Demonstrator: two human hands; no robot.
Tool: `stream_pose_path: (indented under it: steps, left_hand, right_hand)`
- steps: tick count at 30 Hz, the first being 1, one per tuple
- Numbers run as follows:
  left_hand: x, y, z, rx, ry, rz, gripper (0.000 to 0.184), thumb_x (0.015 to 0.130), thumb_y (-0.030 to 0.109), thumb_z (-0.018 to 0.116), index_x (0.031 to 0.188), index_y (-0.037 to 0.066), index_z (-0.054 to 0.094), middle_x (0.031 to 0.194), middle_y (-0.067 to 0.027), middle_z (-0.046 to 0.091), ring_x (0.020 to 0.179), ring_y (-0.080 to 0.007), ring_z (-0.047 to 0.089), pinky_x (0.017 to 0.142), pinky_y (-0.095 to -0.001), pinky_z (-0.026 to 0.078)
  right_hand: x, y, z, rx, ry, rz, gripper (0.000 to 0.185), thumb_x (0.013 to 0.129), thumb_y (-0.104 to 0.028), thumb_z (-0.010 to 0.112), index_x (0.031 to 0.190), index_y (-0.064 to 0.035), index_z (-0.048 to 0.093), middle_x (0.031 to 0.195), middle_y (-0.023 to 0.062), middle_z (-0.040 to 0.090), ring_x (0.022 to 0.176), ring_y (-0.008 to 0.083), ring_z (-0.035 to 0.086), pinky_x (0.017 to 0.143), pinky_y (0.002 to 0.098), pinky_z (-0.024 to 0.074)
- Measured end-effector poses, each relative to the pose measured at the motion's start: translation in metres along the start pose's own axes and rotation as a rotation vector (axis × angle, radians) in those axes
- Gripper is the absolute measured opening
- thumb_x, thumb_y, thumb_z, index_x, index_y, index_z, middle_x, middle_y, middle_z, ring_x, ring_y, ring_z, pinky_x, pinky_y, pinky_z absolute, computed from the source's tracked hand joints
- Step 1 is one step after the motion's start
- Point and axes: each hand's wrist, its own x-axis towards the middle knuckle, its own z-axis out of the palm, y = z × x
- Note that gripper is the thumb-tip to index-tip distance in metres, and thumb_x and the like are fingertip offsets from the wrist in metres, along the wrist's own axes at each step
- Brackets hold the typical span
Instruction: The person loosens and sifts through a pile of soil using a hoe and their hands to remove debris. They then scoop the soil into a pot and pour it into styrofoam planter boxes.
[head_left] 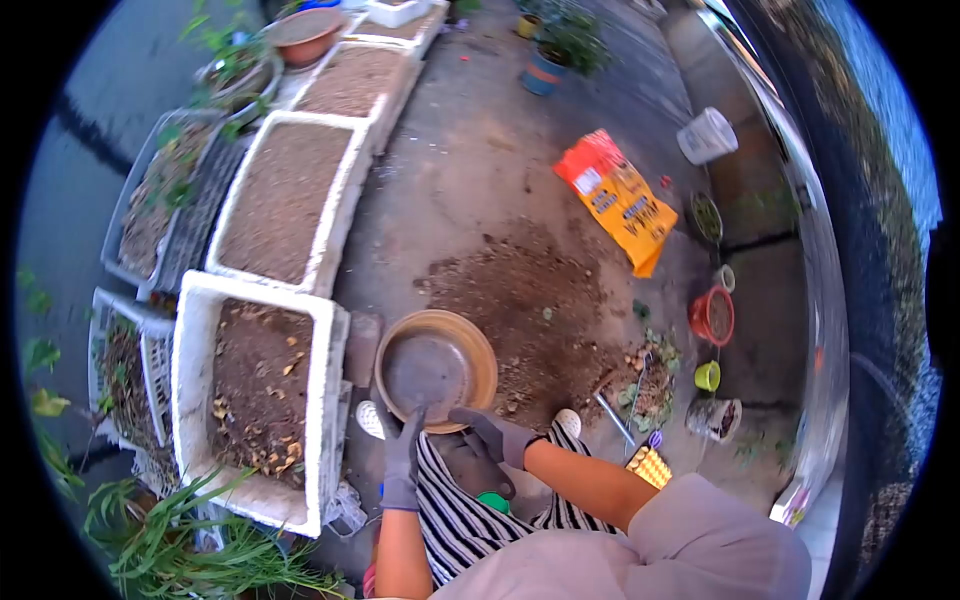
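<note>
A round tan plant pot [483, 362] with a wide rim tilts towards me, its bare greyish inside showing. My left hand [402, 458], in a grey glove, grips the pot's near rim at the left. On the same rim, further right, my right hand [492, 437] is closed, also gloved in grey; part of its grip is hidden. Just beyond the pot, loose dark soil [535, 305] is spread over the concrete floor. To the left stands a white foam box [325, 400] holding soil and dry leaves.
More soil-filled foam boxes [352, 130] line the left side. An orange and yellow bag [622, 205] lies on the floor. Along the right wall stand a white bucket [707, 137], a red pot [712, 316] and a yellow-green pot [707, 376]. Plant scraps [655, 385] lie nearer me.
</note>
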Motion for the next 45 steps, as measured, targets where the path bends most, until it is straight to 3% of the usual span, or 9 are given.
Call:
stream_pose_path:
  steps: [8,16,19,23,26,31,35,40,45]
  left_hand:
    - [-0.074,-0.177,0.164,0.056,-0.008,-0.474,0.073,0.090,0.023,0.060,0.147,0.026,0.015,0.131,-0.0089,0.043,0.112,-0.0218,0.048,0.087,-0.0383,0.048]
    - [0.020,-0.300,0.130,0.114,0.155,-0.453,0.079,0.084,0.025,0.065,0.145,0.023,0.016,0.134,-0.0113,0.039,0.120,-0.0273,0.045,0.082,-0.0447,0.047]
    - [0.099,-0.327,0.115,0.457,0.222,-0.486,0.084,0.081,0.035,0.067,0.146,0.032,0.013,0.135,-0.0033,0.046,0.102,-0.0233,0.047,0.082,-0.0470,0.045]
    - [0.230,-0.372,0.061,0.866,0.075,-0.218,0.090,0.079,0.037,0.069,0.147,0.031,0.009,0.143,-0.0063,0.038,0.127,-0.0315,0.038,0.089,-0.0593,0.038]
    - [0.283,-0.389,0.047,0.844,0.252,-0.118,0.088,0.075,0.031,0.073,0.145,0.012,0.025,0.132,-0.0169,0.047,0.111,-0.0276,0.053,0.072,-0.0352,0.052]
    - [0.346,-0.449,-0.071,0.517,0.381,-0.254,0.070,0.079,0.031,0.069,0.136,0.006,0.037,0.113,-0.0164,0.059,0.098,-0.0221,0.057,0.076,-0.0328,0.048]
    - [0.335,-0.474,-0.065,0.893,0.460,-0.140,0.051,0.084,0.031,0.064,0.117,-0.006,0.054,0.119,-0.0164,0.057,0.105,-0.0248,0.056,0.088,-0.0325,0.045]
    - [0.302,-0.473,0.003,0.534,0.201,-0.136,0.051,0.087,0.033,0.061,0.121,-0.004,0.055,0.122,-0.0146,0.056,0.111,-0.0210,0.053,0.093,-0.0315,0.043]
    - [0.299,-0.485,0.034,0.027,-0.037,-0.277,0.054,0.089,0.030,0.059,0.131,-0.002,0.046,0.131,-0.0114,0.051,0.119,-0.0198,0.049,0.100,-0.0310,0.037]
  right_hand:
    - [-0.056,0.028,-0.304,0.402,0.208,-0.114,0.041,0.090,-0.026,0.052,0.126,-0.0088,0.042,0.116,0.0121,0.058,0.095,0.0218,0.063,0.090,0.0384,0.0497]
    - [0.059,0.027,-0.657,0.464,0.740,-0.428,0.035,0.084,-0.007,0.051,0.118,-0.0064,0.043,0.100,0.0164,0.059,0.075,0.0318,0.065,0.056,0.0437,0.0596]
    - [0.149,0.018,-0.764,-0.044,1.320,-0.452,0.046,0.078,-0.009,0.058,0.120,-0.0037,0.039,0.098,0.0172,0.058,0.074,0.0313,0.062,0.059,0.0434,0.0570]
    - [0.197,-0.043,-0.807,-0.364,1.511,-0.574,0.049,0.075,-0.012,0.060,0.117,0.0032,0.040,0.099,0.0217,0.059,0.087,0.0323,0.061,0.071,0.0414,0.0516]
    - [0.198,-0.094,-0.792,-0.371,1.468,-0.512,0.054,0.074,-0.012,0.056,0.121,0.0072,0.037,0.116,0.0333,0.051,0.112,0.0454,0.050,0.094,0.0443,0.0405]
    - [0.203,-0.140,-0.776,-0.620,1.525,-0.488,0.061,0.074,-0.013,0.056,0.128,0.0019,0.032,0.125,0.0308,0.046,0.117,0.0441,0.047,0.099,0.0443,0.0389]
    - [0.217,-0.159,-0.785,-0.640,1.527,-0.513,0.067,0.073,-0.012,0.059,0.132,-0.0006,0.029,0.133,0.0286,0.039,0.123,0.0424,0.041,0.101,0.0435,0.0377]
    - [0.218,-0.160,-0.766,-0.880,1.314,-0.436,0.065,0.071,-0.017,0.067,0.128,0.0003,0.040,0.124,0.0302,0.051,0.115,0.0399,0.051,0.096,0.0385,0.0420]
    - [0.234,-0.130,-0.699,-0.881,1.333,-0.566,0.077,0.075,-0.019,0.064,0.138,0.0017,0.024,0.122,0.0306,0.051,0.114,0.0408,0.052,0.095,0.0413,0.0432]
